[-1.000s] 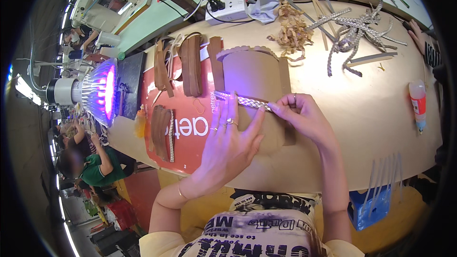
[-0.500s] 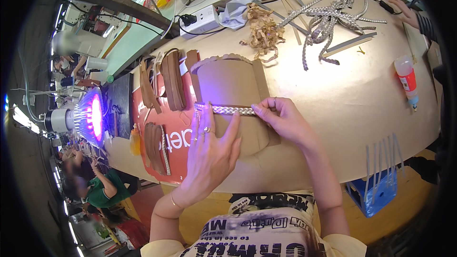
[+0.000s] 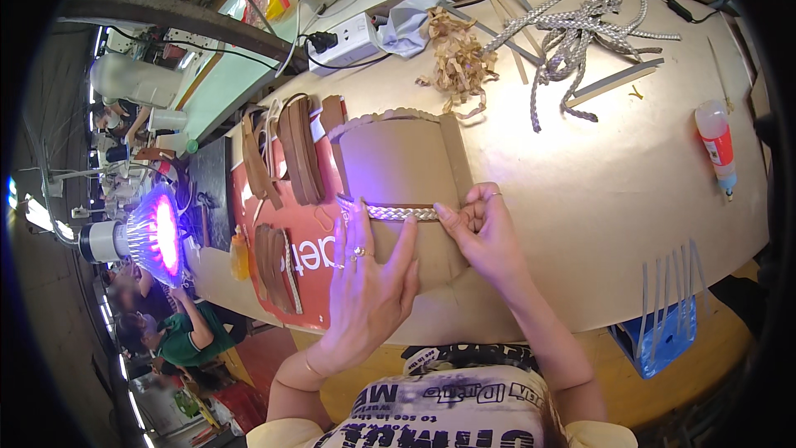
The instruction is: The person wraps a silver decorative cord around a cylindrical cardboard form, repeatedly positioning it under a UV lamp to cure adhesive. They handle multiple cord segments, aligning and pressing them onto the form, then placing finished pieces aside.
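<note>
Gold-tan worktable [image 3: 597,224] spans the scene. At left, a lamp [image 3: 157,236] glows purple; beside it, brown strips [image 3: 298,149] lie on a red sheet [image 3: 319,300]. Centrally, the left hand [image 3: 365,282] spreads its fingers on a silver braid [image 3: 390,213] laid across a brown panel [image 3: 398,158]. Apart from it, the right hand [image 3: 487,236] touches the braid's right end; clamping cannot be confirmed. Far right: braided cords [image 3: 574,46].

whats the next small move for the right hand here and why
I'd probably press the right end of the braided strip down with the right hand: its thumb is at that end, while the spread fingers of the left hand rest along the strip, which lies across the brown panel.
</note>
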### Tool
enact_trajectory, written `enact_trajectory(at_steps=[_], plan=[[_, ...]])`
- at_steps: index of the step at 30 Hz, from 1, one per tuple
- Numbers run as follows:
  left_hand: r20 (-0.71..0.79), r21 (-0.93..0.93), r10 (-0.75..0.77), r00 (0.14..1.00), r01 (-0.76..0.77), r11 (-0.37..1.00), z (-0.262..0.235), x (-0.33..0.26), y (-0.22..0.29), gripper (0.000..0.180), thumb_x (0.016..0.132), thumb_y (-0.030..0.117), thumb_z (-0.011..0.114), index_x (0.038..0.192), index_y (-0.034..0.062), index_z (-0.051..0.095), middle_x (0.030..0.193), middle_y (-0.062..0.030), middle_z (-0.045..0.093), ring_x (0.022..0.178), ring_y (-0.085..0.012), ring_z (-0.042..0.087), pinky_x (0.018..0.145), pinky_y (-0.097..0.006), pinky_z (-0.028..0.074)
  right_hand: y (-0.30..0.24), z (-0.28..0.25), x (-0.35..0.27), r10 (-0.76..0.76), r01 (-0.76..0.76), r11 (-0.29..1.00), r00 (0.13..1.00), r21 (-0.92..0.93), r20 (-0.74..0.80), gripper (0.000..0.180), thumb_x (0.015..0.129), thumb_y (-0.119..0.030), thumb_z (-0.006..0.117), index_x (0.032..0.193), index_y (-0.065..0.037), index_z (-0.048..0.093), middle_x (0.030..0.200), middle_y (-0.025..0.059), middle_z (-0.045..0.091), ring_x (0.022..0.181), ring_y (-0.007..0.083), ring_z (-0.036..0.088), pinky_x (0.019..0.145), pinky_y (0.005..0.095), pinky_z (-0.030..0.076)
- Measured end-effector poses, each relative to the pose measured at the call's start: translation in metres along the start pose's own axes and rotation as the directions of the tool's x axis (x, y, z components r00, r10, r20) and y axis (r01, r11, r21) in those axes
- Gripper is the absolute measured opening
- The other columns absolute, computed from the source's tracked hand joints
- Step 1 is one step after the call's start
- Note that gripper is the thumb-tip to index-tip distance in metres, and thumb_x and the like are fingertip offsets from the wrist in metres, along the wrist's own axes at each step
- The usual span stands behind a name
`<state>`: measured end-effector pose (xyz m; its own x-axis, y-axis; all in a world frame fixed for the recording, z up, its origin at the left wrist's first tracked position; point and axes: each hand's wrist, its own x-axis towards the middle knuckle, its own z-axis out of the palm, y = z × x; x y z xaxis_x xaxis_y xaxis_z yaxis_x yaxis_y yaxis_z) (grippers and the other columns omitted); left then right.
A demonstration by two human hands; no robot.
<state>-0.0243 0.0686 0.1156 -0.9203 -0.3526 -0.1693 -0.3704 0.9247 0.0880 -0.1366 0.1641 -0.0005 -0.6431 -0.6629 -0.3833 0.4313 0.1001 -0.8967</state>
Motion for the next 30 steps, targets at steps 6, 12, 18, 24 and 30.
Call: enact_trajectory(at_steps=[6,12,18,24,30], plan=[[-0.067,0.004,0.017,0.998,-0.017,1.000,0.004,-0.002,0.001,0.051,0.089,0.017,0.061,0.139,0.0101,0.051,0.139,-0.0447,0.029,0.128,-0.0605,0.034,0.110,-0.057,0.030,0.006,-0.004,-0.002,0.046,-0.041,0.992,0.998,0.117,-0.046,0.034,0.094,-0.016,0.068,0.113,-0.002,0.044,0.064,-0.0039,0.050,0.054,0.0016,0.042,0.046,0.0194,0.033],[-0.189,-0.155,-0.016,0.982,-0.014,0.988,0.014,-0.007,-0.006,0.051,0.088,0.017,0.062,0.139,0.0131,0.053,0.141,-0.0410,0.032,0.129,-0.0554,0.038,0.109,-0.055,0.032,-0.013,-0.011,-0.004,0.172,-0.181,0.894,0.983,0.411,0.059,0.021,0.097,-0.021,0.063,0.105,-0.002,0.059,0.071,-0.0023,0.053,0.057,0.0028,0.046,0.052,0.0189,0.039],[-0.293,-0.410,-0.108,0.950,-0.023,0.912,0.020,-0.014,-0.008,0.050,0.089,0.017,0.065,0.137,0.0136,0.054,0.150,-0.0304,0.030,0.136,-0.0455,0.036,0.110,-0.052,0.029,-0.045,0.001,-0.017,-0.080,0.068,0.988,0.993,0.142,0.081,0.022,0.098,-0.020,0.061,0.103,0.000,0.066,0.078,0.0018,0.062,0.065,0.0066,0.055,0.062,0.0208,0.046],[-0.498,-0.434,-0.107,0.861,-0.140,0.890,-0.012,-0.013,-0.040,0.044,0.088,0.023,0.069,0.128,0.0064,0.059,0.140,-0.0223,0.047,0.131,-0.0355,0.045,0.111,-0.048,0.027,-0.090,-0.008,-0.017,-0.064,0.027,0.991,0.955,0.131,0.289,0.017,0.095,-0.015,0.064,0.096,0.002,0.066,0.076,0.0049,0.064,0.062,0.0083,0.055,0.058,0.0219,0.044],[0.079,-0.970,0.111,0.991,0.051,0.239,-0.033,-0.008,-0.047,0.030,0.092,0.022,0.069,0.113,0.0005,0.067,0.094,-0.0059,0.073,0.091,-0.0127,0.067,0.082,-0.027,0.050,-0.117,-0.003,-0.020,-0.110,0.068,0.989,0.933,0.133,0.342,0.018,0.095,-0.017,0.064,0.097,0.000,0.068,0.078,0.0039,0.066,0.063,0.0075,0.055,0.059,0.0212,0.043]])
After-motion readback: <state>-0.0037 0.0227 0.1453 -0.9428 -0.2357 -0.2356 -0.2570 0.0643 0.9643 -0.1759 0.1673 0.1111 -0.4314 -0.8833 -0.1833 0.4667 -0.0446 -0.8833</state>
